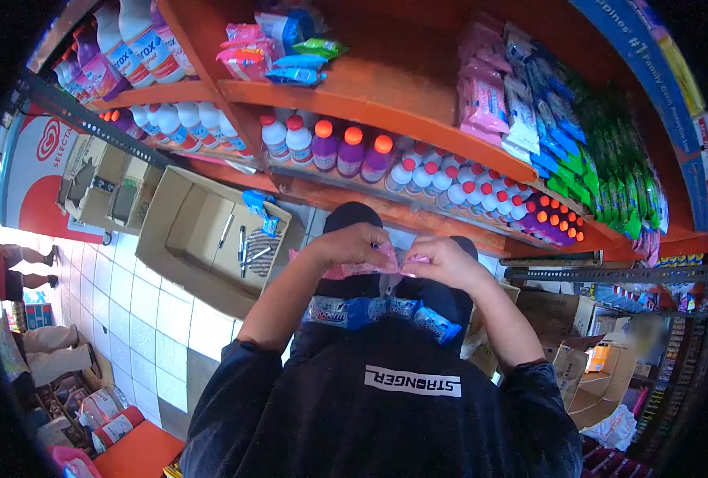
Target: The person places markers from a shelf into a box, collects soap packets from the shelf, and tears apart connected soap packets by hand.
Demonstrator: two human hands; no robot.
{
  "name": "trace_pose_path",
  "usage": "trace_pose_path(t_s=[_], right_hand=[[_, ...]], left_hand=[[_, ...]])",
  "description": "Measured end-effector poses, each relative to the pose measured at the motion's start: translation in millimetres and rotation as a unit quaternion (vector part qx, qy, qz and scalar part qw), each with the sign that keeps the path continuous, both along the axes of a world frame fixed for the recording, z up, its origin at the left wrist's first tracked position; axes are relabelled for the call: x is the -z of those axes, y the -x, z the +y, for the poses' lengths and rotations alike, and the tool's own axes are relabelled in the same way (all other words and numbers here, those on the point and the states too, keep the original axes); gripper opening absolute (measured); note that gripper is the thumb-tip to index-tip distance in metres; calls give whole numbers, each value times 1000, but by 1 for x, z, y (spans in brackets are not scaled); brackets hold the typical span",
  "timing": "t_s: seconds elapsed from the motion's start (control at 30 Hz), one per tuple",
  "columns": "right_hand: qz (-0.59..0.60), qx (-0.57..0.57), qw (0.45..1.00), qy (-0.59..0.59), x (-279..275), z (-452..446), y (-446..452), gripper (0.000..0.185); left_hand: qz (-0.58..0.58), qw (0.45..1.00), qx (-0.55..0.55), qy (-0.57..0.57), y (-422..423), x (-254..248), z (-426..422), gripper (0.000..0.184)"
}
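Observation:
My left hand (362,245) is closed, its fingers pinching a pink plastic packet (342,269) above my lap. Close beside it, my right hand (445,263) also pinches pink plastic at its fingertips. Whether both hands grip one packet or two joined ones, I cannot tell, since the fingers cover part of it. Blue and white packets (336,311) lie in a row across my lap, just below the hands. Another blue packet (437,323) sits at the right end of that row.
An open cardboard box (198,295) on the left holds pens and a blue packet (260,211). Ahead, orange shelves (370,97) carry bottles (351,151) and piled sachets (484,99). More cartons (597,382) stand at the right. People's legs (55,338) show at far left.

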State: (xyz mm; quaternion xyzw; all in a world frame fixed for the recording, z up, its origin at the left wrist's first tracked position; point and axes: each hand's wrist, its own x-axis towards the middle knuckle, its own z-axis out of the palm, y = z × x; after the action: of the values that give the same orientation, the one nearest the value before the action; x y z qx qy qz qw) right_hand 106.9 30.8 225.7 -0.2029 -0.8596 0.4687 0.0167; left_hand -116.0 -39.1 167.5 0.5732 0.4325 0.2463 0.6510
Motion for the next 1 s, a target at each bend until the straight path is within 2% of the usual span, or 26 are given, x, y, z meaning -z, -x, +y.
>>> trace_pose_path(t_s=[0.07,0.1,0.17,0.2,0.3,0.37,0.43,0.47,0.53,0.63,0.73,0.83,1.0], right_hand=[[-27,-10,998,-53,-17,3,-10,14],[-12,36,999,-23,-27,5,-19,14],[23,129,991,35,-52,12,-40,17],[38,128,991,3,-73,16,-46,20],[167,205,956,126,-120,22,-53,28],[229,195,953,44,-145,35,-42,36],[290,272,917,16,-161,53,-22,39],[344,301,889,-15,-165,66,-6,44],[365,343,865,-24,-165,98,17,53],[341,378,852,-121,-151,145,38,55],[286,410,823,-270,-135,174,50,56],[225,428,826,-289,-129,178,49,54],[148,402,812,-395,-129,177,42,49]], left_hand=[[46,997,11,-65,6,-1,2,18],[69,992,17,-101,11,1,3,19],[18,998,-34,-52,17,7,1,27],[4,998,-47,-40,16,6,-1,28],[-29,998,-48,-19,5,9,0,27],[-17,999,-47,-20,0,9,1,26],[23,998,-56,-27,-2,5,0,26],[12,998,-53,-17,-2,1,0,30],[-20,997,-72,5,0,-3,-4,29],[-62,993,-98,23,4,0,-10,26],[-90,991,-97,23,10,10,-14,25],[-79,992,-92,11,17,4,-14,25],[-74,993,-92,17,16,7,-11,25]])
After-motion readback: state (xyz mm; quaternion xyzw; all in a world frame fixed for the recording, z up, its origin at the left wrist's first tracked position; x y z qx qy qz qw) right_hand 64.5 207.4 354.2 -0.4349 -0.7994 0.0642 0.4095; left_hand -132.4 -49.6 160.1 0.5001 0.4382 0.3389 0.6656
